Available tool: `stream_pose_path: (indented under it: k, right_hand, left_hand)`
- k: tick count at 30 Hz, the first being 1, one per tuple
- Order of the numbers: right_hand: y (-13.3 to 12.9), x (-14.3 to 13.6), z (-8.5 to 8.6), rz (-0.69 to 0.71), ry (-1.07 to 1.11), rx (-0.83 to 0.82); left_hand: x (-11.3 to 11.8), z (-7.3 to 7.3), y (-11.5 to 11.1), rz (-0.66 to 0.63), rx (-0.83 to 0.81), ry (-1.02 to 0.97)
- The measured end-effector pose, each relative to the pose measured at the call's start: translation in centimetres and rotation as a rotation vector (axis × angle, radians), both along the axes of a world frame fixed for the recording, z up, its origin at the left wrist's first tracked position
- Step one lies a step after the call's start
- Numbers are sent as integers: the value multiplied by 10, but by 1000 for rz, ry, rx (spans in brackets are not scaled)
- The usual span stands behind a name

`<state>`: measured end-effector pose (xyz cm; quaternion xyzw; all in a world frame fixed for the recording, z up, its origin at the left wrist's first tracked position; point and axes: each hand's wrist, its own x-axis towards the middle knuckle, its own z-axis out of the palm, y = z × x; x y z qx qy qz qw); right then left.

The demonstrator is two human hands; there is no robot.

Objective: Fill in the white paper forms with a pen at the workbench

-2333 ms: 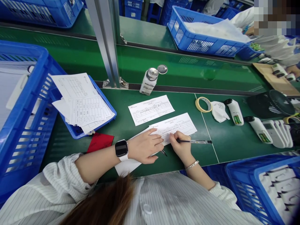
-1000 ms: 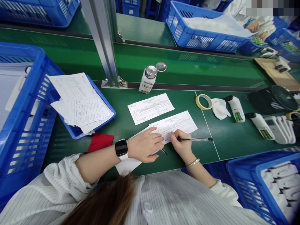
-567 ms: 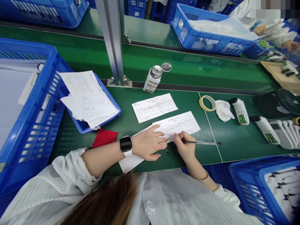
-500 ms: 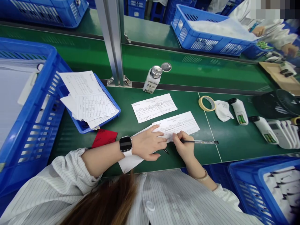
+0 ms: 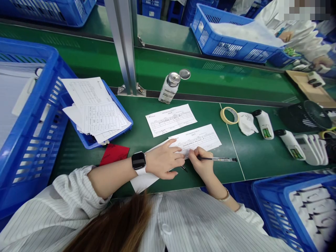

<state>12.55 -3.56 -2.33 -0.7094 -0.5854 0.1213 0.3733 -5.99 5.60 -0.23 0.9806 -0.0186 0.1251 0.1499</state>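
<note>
My left hand (image 5: 165, 159) lies flat with fingers spread on a printed form (image 5: 202, 138), pressing its left part. My right hand (image 5: 202, 161) pinches a pen (image 5: 220, 159) whose back end points right; its tip is hidden by my fingers at the form's lower edge. Under my left hand, a white sheet (image 5: 144, 182) sticks out toward me. A dark pen or cap end (image 5: 184, 168) shows between my hands, mostly hidden. Just beyond lies a second form (image 5: 170, 120) with handwriting in its table.
A small blue tray (image 5: 128, 126) of papers, a red piece (image 5: 114, 154) and a large blue crate (image 5: 56, 59) are at left. A pump bottle (image 5: 169, 87) stands behind the forms. Rightward are a tape roll (image 5: 229, 115), white handheld devices (image 5: 264, 124) and a black basket-like object (image 5: 304, 115).
The whole view has shifted slightly. My right hand and the pen have moved a little left relative to the form; my left hand stays on the paper.
</note>
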Motion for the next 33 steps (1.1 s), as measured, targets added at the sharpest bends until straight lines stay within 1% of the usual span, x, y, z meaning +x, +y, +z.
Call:
stream_pose_path:
  k: [3, 9, 24, 29, 33]
  right_hand:
    - [0, 1, -1, 10, -7, -3]
    - [0, 0, 0, -20, -7, 3]
    - [-1, 1, -5, -42, 51, 31]
    - [-1, 2, -5, -22, 35, 26]
    - [-2, 3, -6, -33, 54, 23]
  left_hand:
    - [0, 0, 0, -2, -1, 12]
    - [1, 0, -1, -5, 2, 20]
    - [1, -1, 0, -8, 6, 13]
    - [1, -1, 0, -11, 7, 18]
    - [1, 0, 0, -10, 4, 23]
